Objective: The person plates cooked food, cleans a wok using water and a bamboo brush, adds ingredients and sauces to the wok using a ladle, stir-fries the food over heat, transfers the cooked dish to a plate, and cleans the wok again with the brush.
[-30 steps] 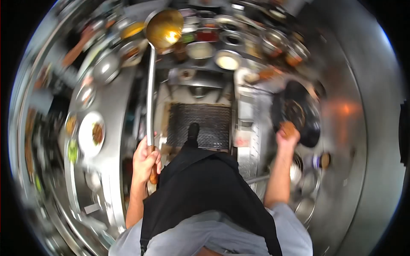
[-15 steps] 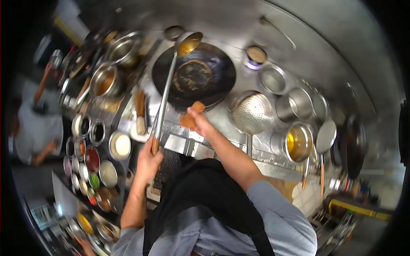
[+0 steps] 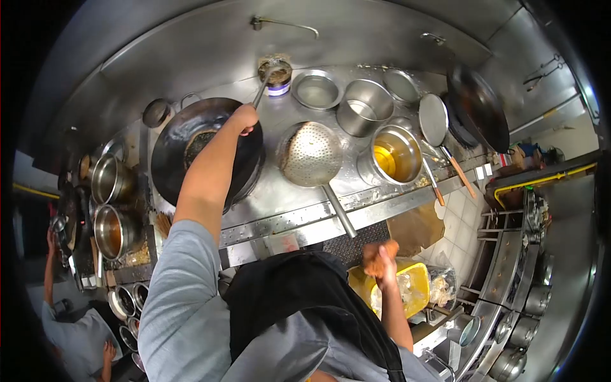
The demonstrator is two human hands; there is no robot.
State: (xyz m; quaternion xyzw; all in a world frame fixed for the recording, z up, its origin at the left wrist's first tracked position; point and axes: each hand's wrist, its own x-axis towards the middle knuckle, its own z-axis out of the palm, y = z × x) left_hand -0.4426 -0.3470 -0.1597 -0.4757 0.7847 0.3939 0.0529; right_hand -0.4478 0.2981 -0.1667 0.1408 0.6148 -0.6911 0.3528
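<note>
My left hand (image 3: 244, 118) reaches forward past the wok and is closed round the handle of a ladle (image 3: 260, 94). The ladle's metal shaft runs to the mouth of a dark jar with a purple and white label (image 3: 278, 89); its bowl is at the opening, and I cannot tell how deep. Below my left forearm lies the large black wok (image 3: 172, 146), partly covered by that arm. Off the counter's front edge, my right hand (image 3: 386, 270) grips a bunched brown cloth (image 3: 374, 256). It is above a yellow bin (image 3: 417, 286).
A perforated strainer (image 3: 312, 153) lies on the steel counter. Right of it stand a pot of yellow oil (image 3: 400, 159), an upright metal pot (image 3: 363, 111) and another wok (image 3: 477, 102). Pots of sauce (image 3: 111, 234) are left. Another person (image 3: 83, 337) stands at far left.
My view has swung right. The ladle has gone from over the wok to the labelled jar. My right hand has left the wok's rim with the brown cloth and is now over the bin.
</note>
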